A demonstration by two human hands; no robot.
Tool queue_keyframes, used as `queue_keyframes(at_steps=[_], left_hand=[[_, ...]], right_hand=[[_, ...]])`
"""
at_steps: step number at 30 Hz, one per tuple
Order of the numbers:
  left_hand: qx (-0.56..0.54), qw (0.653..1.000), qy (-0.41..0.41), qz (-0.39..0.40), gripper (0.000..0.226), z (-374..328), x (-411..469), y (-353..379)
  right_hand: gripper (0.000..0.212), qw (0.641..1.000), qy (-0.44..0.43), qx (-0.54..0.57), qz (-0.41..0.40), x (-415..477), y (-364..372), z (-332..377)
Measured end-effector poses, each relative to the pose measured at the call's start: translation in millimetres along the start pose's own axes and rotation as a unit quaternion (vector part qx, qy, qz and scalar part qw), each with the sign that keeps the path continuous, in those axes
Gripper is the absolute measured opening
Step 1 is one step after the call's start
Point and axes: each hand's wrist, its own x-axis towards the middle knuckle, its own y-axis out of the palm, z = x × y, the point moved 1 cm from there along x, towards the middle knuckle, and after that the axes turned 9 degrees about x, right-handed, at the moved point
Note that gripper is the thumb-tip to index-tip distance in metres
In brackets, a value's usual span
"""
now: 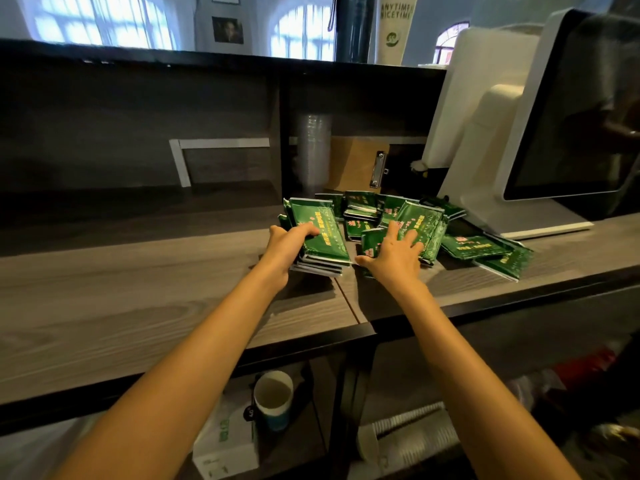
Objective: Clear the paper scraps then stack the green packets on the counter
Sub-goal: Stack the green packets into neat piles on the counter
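Several green packets lie on the wooden counter (138,282). On the left stands a neat stack of packets (320,237), and my left hand (287,247) grips its left side with the thumb curled over the top packet. To the right spreads a loose heap of packets (426,226), some overlapping, with a few more packets (485,249) lying flat near the monitor base. My right hand (394,254) rests on the heap with fingers spread and straight, pressing on the packets beneath it. I see no paper scraps on the counter.
A white point-of-sale monitor (540,133) stands at the right. Behind the packets are a stack of clear cups (313,150) and a clipboard (360,168). Below the counter sit a paper cup (273,398), a white box (225,441) and sleeved cups (405,434).
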Motion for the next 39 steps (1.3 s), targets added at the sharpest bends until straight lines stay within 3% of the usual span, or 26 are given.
queue_keyframes(at_steps=[3, 5, 10, 14, 20, 28, 32, 37, 39], left_hand=[[0.007, 1.000, -0.001, -0.009, 0.070, 1.9, 2.0, -8.0], [-0.002, 1.000, -0.001, -0.019, 0.062, 1.3, 3.8, -15.9], [-0.009, 0.998, 0.007, -0.067, 0.072, -0.9, 12.4, -45.8], [-0.019, 0.993, 0.019, -0.112, 0.043, -3.6, 21.8, -73.4], [-0.015, 0.990, 0.023, -0.138, 0.046, -5.3, 36.0, -102.6], [-0.004, 0.990, -0.009, -0.138, 0.048, 14.4, 56.6, -116.5], [-0.013, 0.990, -0.006, -0.143, 0.055, 12.9, 64.4, -116.9], [0.007, 0.995, 0.010, -0.097, 0.090, 10.9, 57.5, -106.0], [0.011, 0.996, 0.010, -0.083, 0.081, 11.5, 56.7, -104.2]], right_hand=[[0.091, 0.996, -0.035, 0.076, -0.010, -0.7, 3.4, 8.2], [0.086, 0.991, -0.053, 0.125, -0.008, 2.3, 7.7, 15.6], [0.053, 0.971, -0.065, 0.230, -0.002, 8.0, 18.0, 40.6], [0.045, 0.953, -0.068, 0.293, -0.040, 20.7, 27.7, 62.8], [0.027, 0.896, -0.011, 0.445, 0.014, 41.5, 49.2, 93.5], [0.015, 0.859, -0.028, 0.503, 0.095, 38.4, 85.1, 126.7], [0.019, 0.889, -0.088, 0.440, 0.092, 32.3, 94.9, 130.0], [0.023, 0.914, -0.192, 0.356, 0.041, 30.5, 97.9, 130.1], [0.016, 0.911, -0.207, 0.356, 0.037, 29.6, 96.9, 130.4]])
